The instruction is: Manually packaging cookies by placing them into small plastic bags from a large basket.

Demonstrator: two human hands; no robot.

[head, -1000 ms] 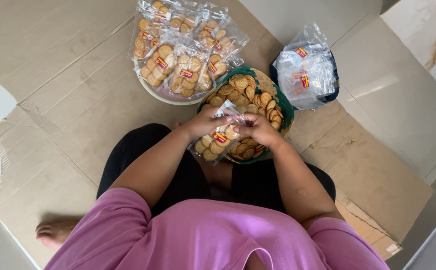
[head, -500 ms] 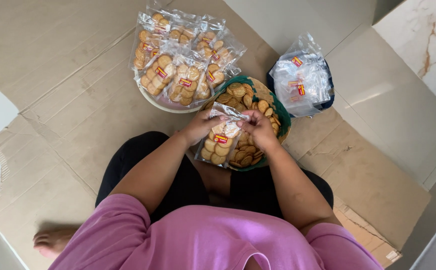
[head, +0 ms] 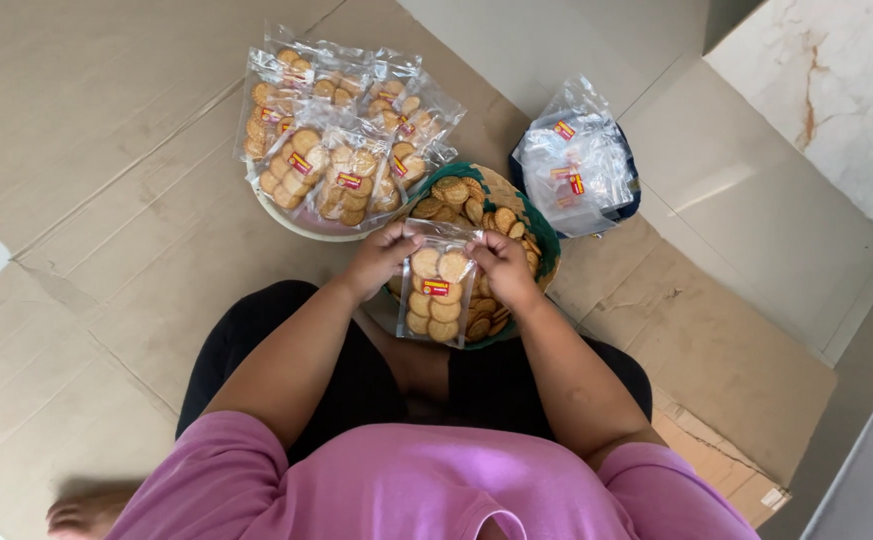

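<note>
A clear plastic bag of round golden biscuits point(head: 436, 295) with a small red and yellow label is held upright between both hands, over my lap. My left hand point(head: 381, 256) pinches its top left corner. My right hand point(head: 502, 266) pinches its top right corner. Just behind the bag sits a green-rimmed woven basket point(head: 542, 232) full of loose biscuits.
A round tray point(head: 302, 224) piled with several filled biscuit bags lies at the upper left. A heap of empty labelled plastic bags point(head: 577, 160) rests at the upper right. Flattened cardboard point(head: 137, 200) covers the floor. My bare foot point(head: 82, 515) shows at the lower left.
The biscuit bag has turned from tilted to upright between my hands, its top now stretched flat. The camera view has shifted slightly.
</note>
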